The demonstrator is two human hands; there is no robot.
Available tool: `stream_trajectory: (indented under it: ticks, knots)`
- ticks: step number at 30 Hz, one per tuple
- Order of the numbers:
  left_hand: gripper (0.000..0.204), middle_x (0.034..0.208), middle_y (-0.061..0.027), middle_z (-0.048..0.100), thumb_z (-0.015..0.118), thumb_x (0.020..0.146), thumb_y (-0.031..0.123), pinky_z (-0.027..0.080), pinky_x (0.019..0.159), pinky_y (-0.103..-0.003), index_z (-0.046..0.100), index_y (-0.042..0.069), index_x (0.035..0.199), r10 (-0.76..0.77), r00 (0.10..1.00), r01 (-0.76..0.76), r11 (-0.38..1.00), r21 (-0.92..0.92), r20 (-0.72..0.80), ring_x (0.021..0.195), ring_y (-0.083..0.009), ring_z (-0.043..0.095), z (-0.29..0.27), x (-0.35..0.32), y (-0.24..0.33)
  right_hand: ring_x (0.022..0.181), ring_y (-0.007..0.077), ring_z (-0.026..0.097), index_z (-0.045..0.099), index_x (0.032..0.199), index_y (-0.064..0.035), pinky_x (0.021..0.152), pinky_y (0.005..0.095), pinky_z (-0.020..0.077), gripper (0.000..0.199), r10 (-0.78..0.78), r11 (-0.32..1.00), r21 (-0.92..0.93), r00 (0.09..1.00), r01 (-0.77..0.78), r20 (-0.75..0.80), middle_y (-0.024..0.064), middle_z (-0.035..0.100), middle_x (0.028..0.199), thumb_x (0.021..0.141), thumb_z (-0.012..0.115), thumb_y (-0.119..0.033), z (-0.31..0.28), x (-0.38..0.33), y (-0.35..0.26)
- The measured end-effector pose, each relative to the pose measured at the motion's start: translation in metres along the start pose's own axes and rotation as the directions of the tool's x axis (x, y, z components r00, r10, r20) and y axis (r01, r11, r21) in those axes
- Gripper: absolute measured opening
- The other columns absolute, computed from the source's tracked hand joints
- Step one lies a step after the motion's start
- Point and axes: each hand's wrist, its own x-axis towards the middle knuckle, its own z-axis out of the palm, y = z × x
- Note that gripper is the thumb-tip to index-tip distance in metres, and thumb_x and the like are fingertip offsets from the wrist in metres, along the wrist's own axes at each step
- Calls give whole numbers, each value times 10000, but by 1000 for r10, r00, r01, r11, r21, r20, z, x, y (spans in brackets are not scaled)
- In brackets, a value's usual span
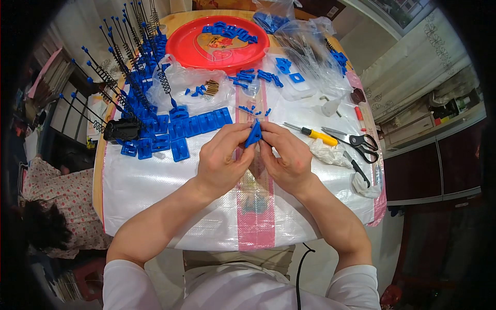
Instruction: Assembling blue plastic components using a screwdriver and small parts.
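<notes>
Close to the middle of the table, my left hand [222, 155] and my right hand [287, 155] are closed by the fingertips on one small blue plastic piece [253, 135]. The piece is tilted between them, and a hole shows in its face. Just beyond it lie several tiny blue parts [250, 110]. To the left, blue square bases [207, 122] stand in a row. Behind these rise many blue bases with upright black springs [123, 62] tipped in blue. Whether a second small part is between my fingers is hidden.
A red round tray [175, 49] holding blue parts stands at the back. Plastic bags [305, 41] and loose blue pieces [268, 77] lie before it. At right are a yellow-handled screwdriver [318, 135], black scissors [364, 144] and a black-handled knife [360, 173]. A person [67, 206] is at far left.
</notes>
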Motion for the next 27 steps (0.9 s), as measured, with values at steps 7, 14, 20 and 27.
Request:
stream_trajectory:
  ticks: [7,14,20,27]
  knots:
    - [254,1017,-145,688,731,751,-51,554,620,-294,659,-14,992,94,996,-93,995,29,-7,742,-215,686,-1,1,-6,902,321,716,661,962,47,768,354,599,225,-22,1000,10,1000,22,5,198,699,1055,745,719,61,1,1,0]
    - [246,1001,-148,694,736,736,-40,557,621,-300,657,-4,967,107,994,-106,994,31,-34,749,-228,687,0,1,-7,903,330,715,665,973,48,770,363,603,233,-49,999,1,999,49,-3,200,695,1067,747,720,61,3,0,1]
    - [242,972,-142,701,733,736,-41,557,621,-294,666,-2,965,110,992,-108,994,34,-54,744,-224,687,0,1,-9,910,331,715,666,974,48,774,362,601,234,-38,999,10,999,38,-10,202,695,1066,747,720,63,3,2,-2]
    - [236,965,-138,702,735,738,-39,554,617,-289,676,-1,963,71,996,-71,997,0,-53,736,-215,685,0,2,-6,908,328,716,665,973,48,783,357,597,230,11,999,50,1000,-11,-2,206,699,1056,750,717,69,1,2,-3]
